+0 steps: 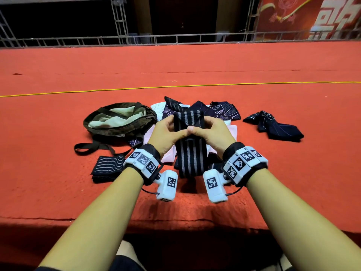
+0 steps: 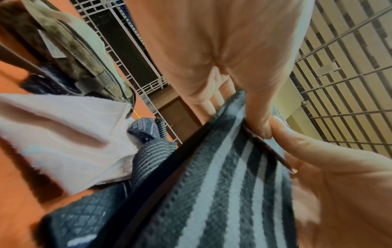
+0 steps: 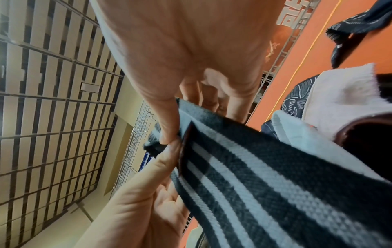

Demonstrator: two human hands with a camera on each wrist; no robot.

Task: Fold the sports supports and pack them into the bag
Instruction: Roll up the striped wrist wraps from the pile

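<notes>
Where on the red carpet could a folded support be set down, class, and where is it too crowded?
Free: carpet beyond the yellow cord, and the near strip before the folded striped support. Crowded: between the bag and the dark support on the right, where the pile lies.

Open camouflage fabric bag (image 1: 119,119) at left; heap of dark knitted supports (image 1: 218,110) behind long black grey-striped strap (image 1: 190,153); folded pinstriped black support (image 1: 108,168) before bag; dark crumpled support (image 1: 277,127) apart at right

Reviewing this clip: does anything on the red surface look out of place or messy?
Nothing looks damaged. The supports heap behind the hands is still a loose, unfolded jumble, and one dark support lies apart to the right. The bag gapes open, its strap trailing forward.
</notes>
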